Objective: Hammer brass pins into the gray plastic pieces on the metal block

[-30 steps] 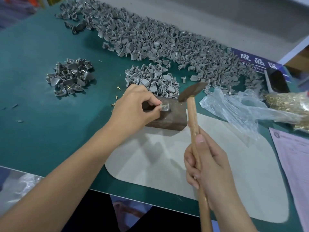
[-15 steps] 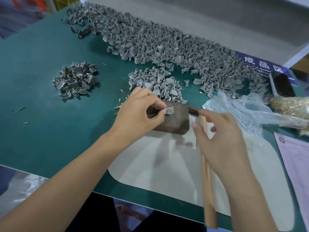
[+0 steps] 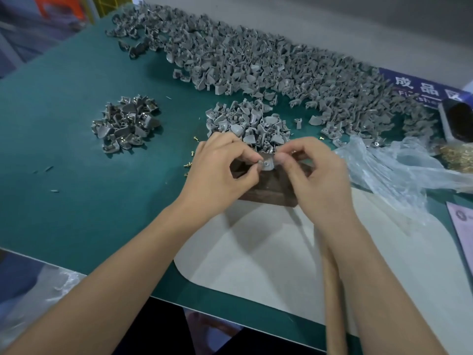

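A dark metal block point(image 3: 266, 194) stands at the far edge of a white mat point(image 3: 256, 257). On top of it lies one gray plastic piece point(image 3: 266, 165) with a small hole showing. My left hand point(image 3: 220, 172) pinches the piece's left side between thumb and forefinger. My right hand point(image 3: 314, 175) pinches its right side the same way. The hammer's wooden handle point(image 3: 332, 303) lies on the mat under my right forearm, and its head is hidden behind my right hand. A few loose brass pins point(image 3: 188, 165) lie on the green table just left of the block.
A small heap of gray pieces point(image 3: 245, 124) sits just behind the block, a long wide heap point(image 3: 256, 62) along the back, and a darker heap point(image 3: 125, 121) at the left. At right are a clear plastic bag point(image 3: 399, 172), a mass of brass pins point(image 3: 458, 157), a black scoop point(image 3: 458, 121) and a paper sheet point(image 3: 463, 226).
My right hand let the raised hammer down onto the mat and moved left onto the piece. My left hand kept its pinch on the piece.
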Demonstrator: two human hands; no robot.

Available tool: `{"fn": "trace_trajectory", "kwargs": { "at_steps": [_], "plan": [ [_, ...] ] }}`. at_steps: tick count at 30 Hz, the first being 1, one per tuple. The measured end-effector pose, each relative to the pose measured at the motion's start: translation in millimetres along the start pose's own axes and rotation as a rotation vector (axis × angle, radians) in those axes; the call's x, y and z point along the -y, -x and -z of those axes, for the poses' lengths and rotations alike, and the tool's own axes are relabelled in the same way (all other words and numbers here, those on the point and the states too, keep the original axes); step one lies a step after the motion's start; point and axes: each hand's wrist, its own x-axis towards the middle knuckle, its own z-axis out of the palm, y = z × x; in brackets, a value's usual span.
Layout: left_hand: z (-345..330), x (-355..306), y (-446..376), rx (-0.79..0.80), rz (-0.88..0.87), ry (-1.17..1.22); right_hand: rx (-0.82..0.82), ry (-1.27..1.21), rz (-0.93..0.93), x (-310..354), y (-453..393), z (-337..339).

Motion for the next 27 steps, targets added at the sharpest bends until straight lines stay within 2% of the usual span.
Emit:
{"fn": "trace_trajectory", "kwargs": {
  "at_steps": [2, 4, 8, 15, 21, 27],
  "plan": [
    [0, -1, 0, 0.009, -0.005, 0.042, -0.104, -0.126, -0.093, -4, 3, 0],
    [0, -3, 2, -0.013, 0.007, 0.087, -0.155, -0.142, -0.096, -7, 5, 1],
    [0, -3, 2, -0.045, 0.108, 0.174, -0.149, -0.201, -0.082, -3, 7, -3],
    [-1, -3, 3, -0.034, 0.042, 0.169, -0.133, -0.302, -0.084, 11, 9, -14],
    [0, -8, 4, -0.043, 0.039, 0.199, -0.146, -0.117, -0.05, 9, 8, -15],
    [1, -10, 5, -0.064, 0.042, 0.249, -0.113, -0.064, -0.022, 9, 10, -16]
  ]
}}
